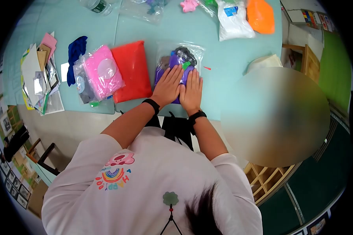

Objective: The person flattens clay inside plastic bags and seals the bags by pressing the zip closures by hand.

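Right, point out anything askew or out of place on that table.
A small red scrap lies loose right of the purple-filled plastic bag. At far left, the paper pile looks askew, its edges jutting unevenly.

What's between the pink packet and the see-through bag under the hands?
In the head view, the red packet lies there, then a narrow strip of bare table beside the see-through bag.

Both bare hands lie palm down, fingers extended, the left hand beside the right hand, on a clear plastic bag of purple, black and brown material. On the pale blue-green counter, a clear-wrapped pink packet overlaps a flat red rectangular package.
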`<state>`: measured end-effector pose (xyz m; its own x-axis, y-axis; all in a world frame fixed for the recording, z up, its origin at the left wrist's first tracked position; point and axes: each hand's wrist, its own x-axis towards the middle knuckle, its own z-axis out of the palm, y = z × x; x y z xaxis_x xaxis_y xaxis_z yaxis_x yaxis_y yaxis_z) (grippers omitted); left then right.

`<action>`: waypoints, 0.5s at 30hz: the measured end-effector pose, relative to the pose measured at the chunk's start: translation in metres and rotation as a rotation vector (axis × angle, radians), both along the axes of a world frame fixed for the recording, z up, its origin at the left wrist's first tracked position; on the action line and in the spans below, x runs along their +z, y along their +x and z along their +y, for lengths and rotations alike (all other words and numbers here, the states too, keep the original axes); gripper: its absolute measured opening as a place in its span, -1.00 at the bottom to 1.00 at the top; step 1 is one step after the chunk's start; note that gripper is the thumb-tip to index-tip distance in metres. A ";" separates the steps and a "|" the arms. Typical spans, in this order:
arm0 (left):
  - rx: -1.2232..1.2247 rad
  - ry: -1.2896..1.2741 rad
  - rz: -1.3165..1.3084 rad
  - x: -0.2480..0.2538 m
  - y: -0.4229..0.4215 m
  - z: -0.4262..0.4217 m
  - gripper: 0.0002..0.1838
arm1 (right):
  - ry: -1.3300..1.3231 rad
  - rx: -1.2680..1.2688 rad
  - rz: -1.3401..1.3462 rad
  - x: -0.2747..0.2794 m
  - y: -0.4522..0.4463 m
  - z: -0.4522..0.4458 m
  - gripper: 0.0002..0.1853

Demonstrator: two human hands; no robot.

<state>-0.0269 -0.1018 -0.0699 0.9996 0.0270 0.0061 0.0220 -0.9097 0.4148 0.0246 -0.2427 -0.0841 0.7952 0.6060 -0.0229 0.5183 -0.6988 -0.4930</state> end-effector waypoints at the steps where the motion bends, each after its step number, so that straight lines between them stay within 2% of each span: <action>1: 0.003 -0.029 0.005 -0.004 0.001 0.001 -0.35 | -0.011 0.015 -0.021 -0.004 0.002 -0.002 -0.30; 8: -0.008 0.077 0.022 -0.006 0.003 0.000 -0.35 | -0.090 0.031 -0.071 -0.008 0.006 -0.001 -0.29; 11: 0.076 0.028 0.016 -0.005 -0.003 0.003 -0.37 | -0.067 0.022 -0.064 0.012 0.010 0.014 -0.32; 13: 0.095 0.090 0.030 -0.012 -0.009 0.009 -0.39 | -0.057 0.053 -0.047 0.030 0.014 0.034 -0.33; 15: 0.104 0.121 0.070 -0.014 -0.027 -0.003 -0.41 | -0.061 0.076 -0.046 0.017 0.010 0.037 -0.33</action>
